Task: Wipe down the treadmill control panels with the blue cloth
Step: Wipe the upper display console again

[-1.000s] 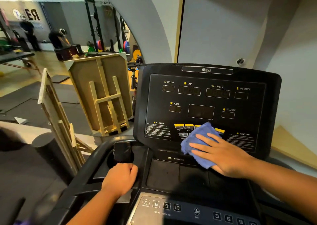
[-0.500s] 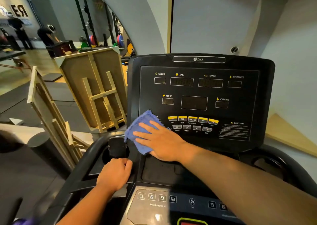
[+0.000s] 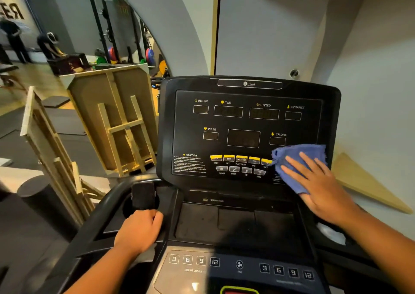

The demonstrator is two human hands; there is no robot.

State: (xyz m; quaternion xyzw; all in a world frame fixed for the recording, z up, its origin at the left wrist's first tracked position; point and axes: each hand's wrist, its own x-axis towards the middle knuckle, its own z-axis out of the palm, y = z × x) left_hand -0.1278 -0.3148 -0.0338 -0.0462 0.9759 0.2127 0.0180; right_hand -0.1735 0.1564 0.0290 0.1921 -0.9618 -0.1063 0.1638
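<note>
The treadmill's upright black control panel [image 3: 244, 123] faces me, with dark displays and a row of yellow buttons. My right hand [image 3: 318, 186] lies flat with straight fingers and presses the blue cloth [image 3: 292, 159] against the panel's lower right corner, covering the right end of the yellow buttons. My left hand [image 3: 139, 231] has its fingers curled over the edge of the console beside the left cup holder. A lower panel [image 3: 238, 266] with numbered incline and speed keys runs across the bottom.
A dark phone-like object [image 3: 143, 195] stands in the left cup holder. Wooden frames [image 3: 112, 118] lean to the left of the treadmill. A grey wall stands close behind the console. People and weight racks show far off at the left.
My right hand has swept the blue cloth from the panel's lower left corner across to its lower right corner. My left hand has stayed on the console edge.
</note>
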